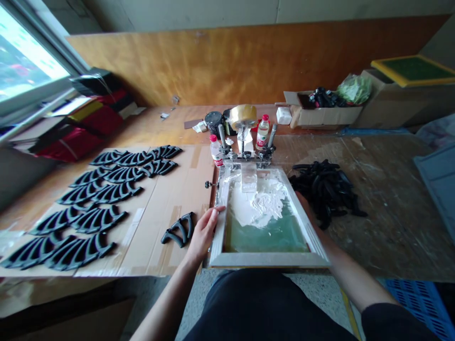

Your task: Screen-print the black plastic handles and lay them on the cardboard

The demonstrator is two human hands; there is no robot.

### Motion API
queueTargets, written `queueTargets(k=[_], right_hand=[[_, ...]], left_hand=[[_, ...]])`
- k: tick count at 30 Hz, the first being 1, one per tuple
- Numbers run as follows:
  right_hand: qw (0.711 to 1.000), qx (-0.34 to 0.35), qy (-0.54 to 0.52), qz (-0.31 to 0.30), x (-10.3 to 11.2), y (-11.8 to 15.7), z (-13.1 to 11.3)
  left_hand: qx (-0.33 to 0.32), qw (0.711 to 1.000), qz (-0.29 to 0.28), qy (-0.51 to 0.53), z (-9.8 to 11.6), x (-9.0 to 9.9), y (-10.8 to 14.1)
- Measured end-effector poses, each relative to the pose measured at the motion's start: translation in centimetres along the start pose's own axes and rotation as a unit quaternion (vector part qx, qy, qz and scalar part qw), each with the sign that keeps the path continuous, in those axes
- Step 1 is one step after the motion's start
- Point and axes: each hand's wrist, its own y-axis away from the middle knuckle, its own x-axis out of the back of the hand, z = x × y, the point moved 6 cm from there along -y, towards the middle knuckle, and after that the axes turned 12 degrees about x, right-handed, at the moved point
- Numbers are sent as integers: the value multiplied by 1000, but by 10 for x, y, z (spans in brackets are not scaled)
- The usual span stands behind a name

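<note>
A silk-screen printing frame [270, 259] with a metal rim and green mesh lies in front of me, thick white ink [268, 203] spread over its upper part. My left hand [205, 231] grips the left rim, with a finger over its edge. My right hand [304, 204] is at the far side of the right rim, close to a pile of black curved plastic pieces [325, 189]; its fingers are hidden by the frame. A metal hinge clamp [245, 156] holds the screen's back end. Just left of my left hand, several black curved pieces [179, 230] lie together on cardboard.
Rows of black curved pieces [92, 218] cover the cardboard sheet [149, 227] on the left. Behind the clamp stand red-capped bottles [262, 132], a black jar [214, 123] and a tape roll [243, 116]. An open carton [327, 117] sits back right, a blue crate [414, 303] below right.
</note>
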Motion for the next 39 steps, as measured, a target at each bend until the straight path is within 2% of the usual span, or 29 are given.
queueTargets(k=[2,4,5,7,10,13,15,18,21,22,24,27,29,31,33,35,39], right_hand=[[997,-16,36,60,22,-16,7],[993,34,70,85,25,-36,-13],[990,78,86,76,18,-46,-32],[979,167,116,16,-8,-63,-73],[962,208,153,-92,-49,-71,-112],[944,223,163,-182,-73,-53,-121],[921,279,163,-219,-76,-30,-124],[877,383,137,-256,-67,5,-131],[849,424,97,-300,-55,15,-134],[849,417,86,-313,-53,13,-133],[867,387,75,-306,-53,5,-131],[896,372,91,-222,-57,5,-127],[893,400,97,-184,-61,20,-127],[882,424,86,-186,-62,35,-126],[884,415,72,-202,-61,35,-125],[903,374,67,-201,-59,16,-128],[949,269,95,-135,-47,-54,-132]], left_hand=[[26,999,-1,-19,-30,-4,-6],[41,998,8,-43,-52,-9,-16],[45,997,16,-58,-60,-10,-21],[54,995,25,-80,-70,-12,-31],[69,993,23,-92,-78,-12,-39],[79,992,21,-93,-83,-10,-41],[81,992,23,-93,-85,-9,-42],[78,993,22,-91,-88,-8,-43],[75,993,22,-90,-88,-9,-44],[74,993,22,-92,-88,-9,-43],[71,992,21,-98,-87,-9,-43],[64,993,10,-102,-86,-10,-42],[59,994,7,-96,-86,-10,-42],[60,994,9,-94,-87,-10,-42],[64,994,11,-92,-88,-10,-43],[68,994,5,-91,-85,-10,-42],[61,994,-21,-86,-58,-7,-29]])
